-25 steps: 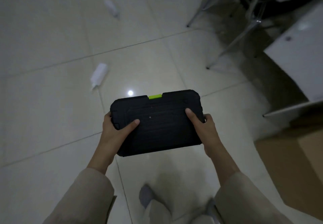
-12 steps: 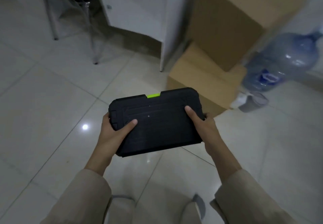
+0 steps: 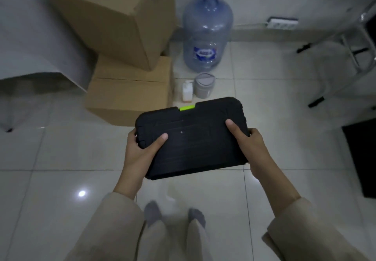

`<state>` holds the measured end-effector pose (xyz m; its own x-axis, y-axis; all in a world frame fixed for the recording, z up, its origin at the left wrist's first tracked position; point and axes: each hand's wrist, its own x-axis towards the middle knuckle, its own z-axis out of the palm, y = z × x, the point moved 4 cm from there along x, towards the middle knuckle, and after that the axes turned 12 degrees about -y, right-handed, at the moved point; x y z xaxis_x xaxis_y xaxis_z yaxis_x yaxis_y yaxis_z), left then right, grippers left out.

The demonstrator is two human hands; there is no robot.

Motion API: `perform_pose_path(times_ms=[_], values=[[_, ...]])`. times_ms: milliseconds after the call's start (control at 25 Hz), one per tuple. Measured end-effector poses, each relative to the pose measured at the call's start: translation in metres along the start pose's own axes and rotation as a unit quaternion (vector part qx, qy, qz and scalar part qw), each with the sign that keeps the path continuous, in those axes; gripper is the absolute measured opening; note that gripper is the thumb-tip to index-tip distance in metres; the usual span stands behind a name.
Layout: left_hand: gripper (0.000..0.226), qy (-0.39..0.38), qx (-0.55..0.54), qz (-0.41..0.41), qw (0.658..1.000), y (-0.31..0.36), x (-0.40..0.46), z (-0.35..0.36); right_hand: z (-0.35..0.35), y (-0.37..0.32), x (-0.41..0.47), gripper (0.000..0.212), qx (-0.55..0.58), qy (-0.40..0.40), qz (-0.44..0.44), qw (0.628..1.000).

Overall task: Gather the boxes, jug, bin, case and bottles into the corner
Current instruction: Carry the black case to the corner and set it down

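Now facing the corner boxes (image 3: 126, 97); my left hand (image 3: 140, 150) and right hand (image 3: 252, 148) grip the flat black case (image 3: 193, 138), thumbs on top.

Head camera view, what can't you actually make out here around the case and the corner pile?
- Fingers of the left hand and right hand: under the black case, hidden by it.
- Jug label text: too blurred.
- Large upper box: top cut off by the frame edge.
- Small bottle contents: too small.
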<state>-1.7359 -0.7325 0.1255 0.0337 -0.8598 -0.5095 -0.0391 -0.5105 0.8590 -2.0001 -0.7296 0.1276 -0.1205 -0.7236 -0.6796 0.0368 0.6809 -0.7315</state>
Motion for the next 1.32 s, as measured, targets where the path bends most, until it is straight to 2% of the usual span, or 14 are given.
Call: perform_pose_path(times_ms=[240, 480, 680, 840, 1000, 1160, 1320], values=[[0.06, -0.052, 0.039, -0.032, 0.997, 0.008, 0.067, 0.06, -0.05, 0.018, 0.048, 0.069, 0.059, 0.046, 0.044, 0.996], [0.051, -0.085, 0.052, -0.093, 0.991, -0.014, 0.169, 0.102, -0.071, 0.029, 0.142, 0.071, 0.048, 0.056, 0.106, 0.992], [0.047, -0.092, 0.061, -0.126, 0.986, -0.083, 0.271, 0.14, -0.086, 0.075, 0.256, 0.07, 0.059, 0.057, 0.141, 0.987], [0.055, -0.084, 0.055, -0.141, 0.985, -0.175, 0.357, 0.161, -0.09, 0.137, 0.365, 0.06, 0.037, 0.051, 0.153, 0.986], [0.061, -0.053, 0.061, -0.122, 0.989, -0.252, 0.42, 0.162, -0.078, 0.194, 0.459, 0.065, 0.028, -0.009, 0.161, 0.986], [0.064, -0.046, 0.103, -0.115, 0.987, -0.289, 0.461, 0.155, -0.063, 0.209, 0.513, 0.063, 0.0, -0.09, 0.156, 0.984], [0.08, -0.093, 0.102, -0.13, 0.982, -0.288, 0.465, 0.16, -0.058, 0.198, 0.519, 0.051, -0.054, -0.071, 0.16, 0.983]])
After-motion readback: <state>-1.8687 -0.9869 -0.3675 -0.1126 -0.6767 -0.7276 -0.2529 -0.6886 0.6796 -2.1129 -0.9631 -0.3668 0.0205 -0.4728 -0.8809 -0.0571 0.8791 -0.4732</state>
